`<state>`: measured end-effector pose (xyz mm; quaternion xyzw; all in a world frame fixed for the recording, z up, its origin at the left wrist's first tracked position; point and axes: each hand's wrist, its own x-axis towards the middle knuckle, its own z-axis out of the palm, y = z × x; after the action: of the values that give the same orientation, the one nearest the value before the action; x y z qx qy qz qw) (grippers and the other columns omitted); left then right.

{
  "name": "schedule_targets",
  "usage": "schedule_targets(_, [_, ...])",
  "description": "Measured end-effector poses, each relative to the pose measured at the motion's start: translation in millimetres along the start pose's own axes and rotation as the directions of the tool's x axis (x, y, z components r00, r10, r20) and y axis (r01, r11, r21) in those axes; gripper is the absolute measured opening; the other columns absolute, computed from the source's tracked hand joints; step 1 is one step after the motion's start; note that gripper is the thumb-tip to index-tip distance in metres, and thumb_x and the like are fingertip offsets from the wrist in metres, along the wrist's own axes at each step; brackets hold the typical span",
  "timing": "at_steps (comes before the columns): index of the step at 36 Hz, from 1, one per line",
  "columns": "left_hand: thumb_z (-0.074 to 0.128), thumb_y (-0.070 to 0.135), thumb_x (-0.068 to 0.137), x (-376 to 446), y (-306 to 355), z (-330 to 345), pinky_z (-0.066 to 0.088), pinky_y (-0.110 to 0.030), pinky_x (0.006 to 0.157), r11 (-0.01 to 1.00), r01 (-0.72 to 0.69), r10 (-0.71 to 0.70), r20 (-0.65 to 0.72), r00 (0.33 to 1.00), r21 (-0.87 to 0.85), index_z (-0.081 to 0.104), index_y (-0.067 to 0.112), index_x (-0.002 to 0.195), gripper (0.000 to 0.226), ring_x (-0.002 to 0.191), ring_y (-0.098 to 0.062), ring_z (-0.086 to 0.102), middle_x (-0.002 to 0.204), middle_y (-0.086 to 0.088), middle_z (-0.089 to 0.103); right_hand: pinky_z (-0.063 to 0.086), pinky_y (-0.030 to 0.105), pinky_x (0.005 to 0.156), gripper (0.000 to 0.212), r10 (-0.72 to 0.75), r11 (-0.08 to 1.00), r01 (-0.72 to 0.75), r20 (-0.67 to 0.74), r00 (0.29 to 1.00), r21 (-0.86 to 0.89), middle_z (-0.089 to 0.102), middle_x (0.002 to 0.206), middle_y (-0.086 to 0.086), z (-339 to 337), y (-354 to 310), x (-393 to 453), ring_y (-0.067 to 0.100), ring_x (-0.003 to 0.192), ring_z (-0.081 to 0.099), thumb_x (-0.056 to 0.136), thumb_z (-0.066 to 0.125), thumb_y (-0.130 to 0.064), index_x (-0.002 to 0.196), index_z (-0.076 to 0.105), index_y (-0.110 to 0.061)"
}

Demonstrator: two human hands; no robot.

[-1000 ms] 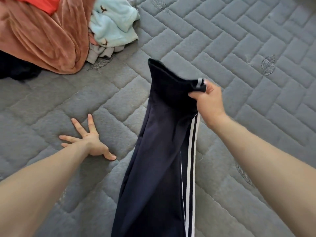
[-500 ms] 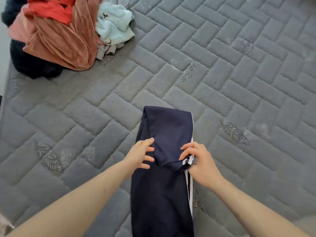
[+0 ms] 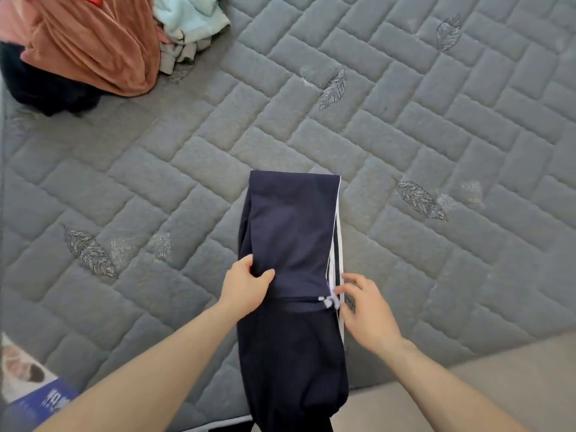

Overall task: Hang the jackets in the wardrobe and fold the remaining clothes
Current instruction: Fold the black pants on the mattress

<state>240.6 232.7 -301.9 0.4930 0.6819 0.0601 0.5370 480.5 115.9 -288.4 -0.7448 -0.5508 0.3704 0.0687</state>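
Since half a second earlier, both hands had slid apart to the outer edges of the folded-over flap, which lay flatter and longer on the trousers. Navy track trousers (image 3: 293,275) with white side stripes lay lengthwise on the grey quilted mattress (image 3: 436,135), the far end at 12 o'clock doubled back toward the person and the near end hanging over the mattress edge at 6 o'clock. Left hand (image 3: 246,285) pinched the flap's left corner, thumb on top. Right hand (image 3: 364,307) sat at the striped right edge, fingers loosely spread, fingertips touching the white stripe. At 10 o'clock, well apart, a heap of clothes (image 3: 93,48) remained unfolded: rust, pale blue, black, red.
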Motion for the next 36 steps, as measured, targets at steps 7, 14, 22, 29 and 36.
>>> schedule_targets(7, [0.079, 0.046, 0.073, 37, 23, -25, 0.047, -0.035, 0.087, 0.963, -0.03, 0.057, -0.092, 0.994, 0.267, 0.048, 0.021, 0.127, 0.067, 0.107, -0.019, 0.059, 0.123, 0.005, 0.052, 0.033, 0.023, 0.108, 0.047, 0.119, 0.984, -0.118, 0.002, 0.993, 0.131, 0.047, 0.144, -0.006, -18, 4, 34, 0.017, 0.137, 0.042, 0.085, 0.066, -0.016, 0.131, 0.06, -0.026])
schedule_targets(14, [0.076, 0.029, 0.076, 111, 103, -46, 0.042, -0.038, 0.103, 0.854, -0.224, 0.286, -0.063, 0.956, 0.47, 0.032, 0.017, 0.15, 0.087, 0.135, -0.03, 0.04, 0.154, -0.001, 0.026, 0.03, 0.028, 0.113, 0.1, 0.269, 0.896, -0.233, -0.046, 0.962, 0.377, 0.035, 0.16, 0.0, -62, -31, 147, 0.016, 0.146, 0.035, 0.077, 0.082, -0.04, 0.158, 0.026, -0.02])
schedule_targets(22, [0.085, 0.03, 0.075, 155, 124, -39, 0.04, -0.043, 0.113, 0.886, -0.008, -0.026, 0.067, 0.997, 0.464, 0.001, 0.036, 0.161, 0.12, 0.143, -0.037, 0.032, 0.151, -0.013, 0.037, 0.042, 0.033, 0.108, 0.099, 0.331, 0.863, -0.315, 0.03, 0.943, 0.395, 0.047, 0.152, 0.0, -65, -49, 220, 0.024, 0.14, 0.045, 0.076, 0.083, -0.028, 0.157, 0.027, -0.023])
schedule_targets(29, [0.075, 0.025, 0.08, 136, 121, -57, 0.048, -0.036, 0.075, 0.869, -0.311, 0.381, -0.118, 0.917, 0.385, 0.06, 0.036, 0.071, 0.02, 0.087, -0.02, 0.061, 0.085, 0.009, 0.061, 0.045, 0.017, 0.054, 0.012, 0.139, 0.908, -0.083, -0.109, 0.984, 0.411, 0.064, 0.071, -0.01, -93, -61, 221, 0.01, 0.069, 0.058, 0.079, 0.071, -0.012, 0.077, 0.063, -0.02])
schedule_targets(36, [0.076, 0.023, 0.076, 119, 174, -89, 0.047, -0.035, 0.076, 0.858, -0.445, 0.508, -0.303, 0.806, 0.256, 0.06, 0.033, 0.07, 0.02, 0.092, -0.019, 0.058, 0.09, 0.011, 0.059, 0.042, 0.021, 0.061, 0.016, -0.05, 0.945, 0.15, -0.326, 0.944, 0.29, 0.061, 0.069, -0.012, -152, -103, 220, -0.001, 0.068, 0.054, 0.082, 0.068, -0.013, 0.078, 0.057, -0.023])
